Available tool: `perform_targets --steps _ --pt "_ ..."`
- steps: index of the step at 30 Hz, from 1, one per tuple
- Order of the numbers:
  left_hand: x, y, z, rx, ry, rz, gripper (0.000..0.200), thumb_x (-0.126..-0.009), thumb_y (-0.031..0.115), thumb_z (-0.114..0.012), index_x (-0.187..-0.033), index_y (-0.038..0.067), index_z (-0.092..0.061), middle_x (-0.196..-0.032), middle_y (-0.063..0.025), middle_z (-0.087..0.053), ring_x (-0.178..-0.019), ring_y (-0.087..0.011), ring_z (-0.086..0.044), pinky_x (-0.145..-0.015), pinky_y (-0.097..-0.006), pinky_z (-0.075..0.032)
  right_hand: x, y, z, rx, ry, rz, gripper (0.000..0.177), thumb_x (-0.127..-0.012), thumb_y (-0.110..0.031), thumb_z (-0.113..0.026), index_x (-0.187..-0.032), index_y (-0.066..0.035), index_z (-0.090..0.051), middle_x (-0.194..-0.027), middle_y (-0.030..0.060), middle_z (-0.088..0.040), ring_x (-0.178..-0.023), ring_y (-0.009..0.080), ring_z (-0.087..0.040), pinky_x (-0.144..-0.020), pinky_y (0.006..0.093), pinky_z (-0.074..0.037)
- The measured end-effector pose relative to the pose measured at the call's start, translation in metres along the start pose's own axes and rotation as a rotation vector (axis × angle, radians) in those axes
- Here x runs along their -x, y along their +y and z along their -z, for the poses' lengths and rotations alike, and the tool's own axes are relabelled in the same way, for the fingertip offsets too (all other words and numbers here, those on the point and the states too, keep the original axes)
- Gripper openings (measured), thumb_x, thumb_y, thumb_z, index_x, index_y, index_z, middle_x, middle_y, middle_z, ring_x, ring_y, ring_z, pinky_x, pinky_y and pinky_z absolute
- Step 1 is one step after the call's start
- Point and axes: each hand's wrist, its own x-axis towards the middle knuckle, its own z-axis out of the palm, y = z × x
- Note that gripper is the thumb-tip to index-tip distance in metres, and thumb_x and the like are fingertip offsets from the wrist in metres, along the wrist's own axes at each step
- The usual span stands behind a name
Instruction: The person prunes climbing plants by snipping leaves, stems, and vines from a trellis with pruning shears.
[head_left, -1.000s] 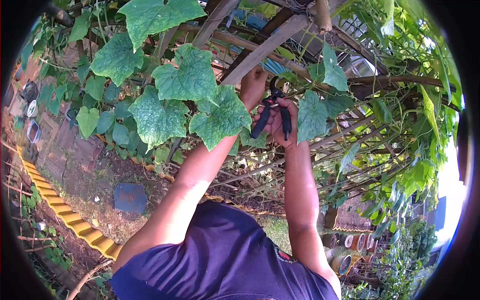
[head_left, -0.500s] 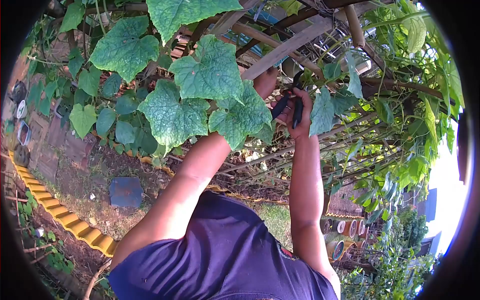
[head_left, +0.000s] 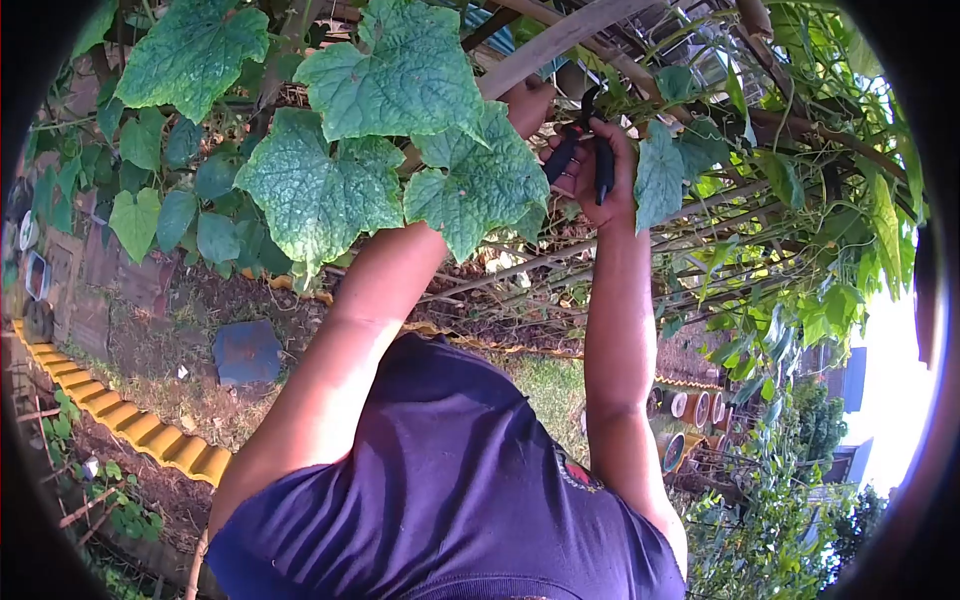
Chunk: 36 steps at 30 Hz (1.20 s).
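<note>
My right hand (head_left: 612, 180) is wrapped round dark-handled pruning shears (head_left: 602, 165), with the curved blade pointing up among thin stems below the wooden poles. A ring shows on one of its fingers. My left hand (head_left: 530, 104) is raised beside the shears, close under a weathered wooden pole (head_left: 560, 45); its fingertips are too hidden to make out. Large green leaves (head_left: 395, 75) hang in front of my left wrist and forearm. Another leaf (head_left: 660, 175) hangs just right of my right hand.
Vines and branches (head_left: 800, 130) spread across the top and right. Below are bare stalks, a yellow corrugated edging (head_left: 130, 420), a blue-grey slab (head_left: 247, 352) on the soil and several pots (head_left: 700, 408) at the right.
The view has shifted, so the leaves appear farther left and higher, and both hands sit slightly higher in the picture. The shears are still in my right hand.
</note>
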Motion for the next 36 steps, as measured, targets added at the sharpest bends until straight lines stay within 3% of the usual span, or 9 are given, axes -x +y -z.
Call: perform_targets --steps 8,14,19,23,24,25,26,30,36 --pt "-0.010 -0.021 -0.006 -0.083 0.141 -0.026 0.024 -0.093 0.015 -0.060 -0.101 -0.007 -0.055 -0.090 -0.0166 -0.068 -0.071 -0.0240 -0.074 -0.059 -0.0330 -0.060 0.003 -0.005 0.008 0.104 -0.080 -0.073 0.047 -0.087 -0.043 -0.062 -0.108 -0.001 -0.059 -0.094 0.0197 -0.070 -0.083 0.0340 -0.073 -0.074 0.0453 -0.064" --pt "-0.002 -0.010 0.000 -0.031 0.059 -0.023 0.025 -0.095 0.014 -0.058 -0.105 -0.008 -0.053 -0.095 -0.0172 -0.067 -0.074 -0.0251 -0.075 -0.060 -0.0323 -0.060 0.001 -0.006 0.020 0.147 -0.088 -0.096 0.046 -0.088 -0.040 -0.065 -0.111 -0.001 -0.055 -0.093 0.0196 -0.070 -0.081 0.0329 -0.073 -0.075 0.0473 -0.063" --pt "-0.004 -0.013 -0.001 -0.097 0.052 -0.064 0.029 -0.094 0.012 -0.057 -0.114 -0.008 -0.052 -0.098 -0.0180 -0.067 -0.073 -0.0253 -0.075 -0.060 -0.0317 -0.060 0.010 0.002 0.018 0.258 -0.010 -0.033 0.047 -0.091 -0.043 -0.060 -0.113 -0.002 -0.058 -0.098 0.0173 -0.072 -0.083 0.0299 -0.073 -0.072 0.0434 -0.063" --pt "-0.019 -0.023 -0.005 -0.288 0.150 -0.183 0.028 -0.091 0.014 -0.061 -0.110 -0.006 -0.056 -0.092 -0.0175 -0.069 -0.069 -0.0243 -0.075 -0.060 -0.0340 -0.058 0.020 0.002 0.014 0.383 0.014 -0.074 0.047 -0.091 -0.044 -0.061 -0.113 -0.003 -0.058 -0.097 0.0168 -0.072 -0.083 0.0274 -0.073 -0.072 0.0419 -0.063" --pt "-0.018 -0.019 -0.005 -0.337 0.152 -0.196 0.027 -0.090 0.015 -0.062 -0.109 -0.005 -0.057 -0.090 -0.0175 -0.070 -0.068 -0.0237 -0.074 -0.060 -0.0348 -0.058 0.019 0.004 0.016 0.328 -0.005 -0.092 0.046 -0.089 -0.042 -0.066 -0.115 -0.007 -0.054 -0.089 0.0132 -0.071 -0.073 0.0245 -0.072 -0.064 0.0395 -0.061" --pt "-0.013 -0.008 -0.005 -0.386 0.156 -0.209 0.027 -0.089 0.016 -0.063 -0.107 -0.004 -0.059 -0.087 -0.0175 -0.070 -0.067 -0.0232 -0.074 -0.060 -0.0356 -0.057 0.016 0.006 0.019 0.336 -0.002 -0.099 0.046 -0.089 -0.042 -0.066 -0.116 -0.007 -0.053 -0.089 0.0131 -0.071 -0.072 0.0244 -0.072 -0.063 0.0391 -0.061" --pt "-0.010 0.003 -0.004 -0.444 0.137 -0.146 0.028 -0.086 0.024 -0.066 -0.101 0.000 -0.062 -0.083 -0.0189 -0.070 -0.073 -0.0284 -0.074 -0.067 -0.0417 -0.056 0.014 0.008 0.024 0.343 0.001 -0.108 0.046 -0.089 -0.042 -0.066 -0.116 -0.007 -0.053 -0.089 0.0130 -0.071 -0.072 0.0243 -0.072 -0.062 0.0386 -0.061" --pt "-0.011 0.027 -0.008 -0.606 0.090 -0.121 0.035 -0.084 0.035 -0.070 -0.095 0.003 -0.062 -0.084 -0.0190 -0.070 -0.088 -0.0414 -0.066 -0.079 -0.0495 -0.051 0.019 0.014 0.030 0.299 0.006 -0.111 0.040 -0.089 -0.039 -0.066 -0.109 -0.006 -0.057 -0.085 0.0129 -0.071 -0.069 0.0232 -0.071 -0.058 0.0358 -0.060" --pt "-0.009 0.035 -0.008 -0.654 0.100 -0.152 0.036 -0.081 0.036 -0.075 -0.092 0.004 -0.061 -0.085 -0.0186 -0.069 -0.086 -0.0399 -0.067 -0.075 -0.0487 -0.051 0.030 0.019 0.030 0.337 0.014 -0.102 0.035 -0.091 -0.037 -0.064 -0.096 -0.003 -0.061 -0.076 0.0085 -0.066 -0.061 0.0218 -0.068 -0.053 0.0339 -0.057"
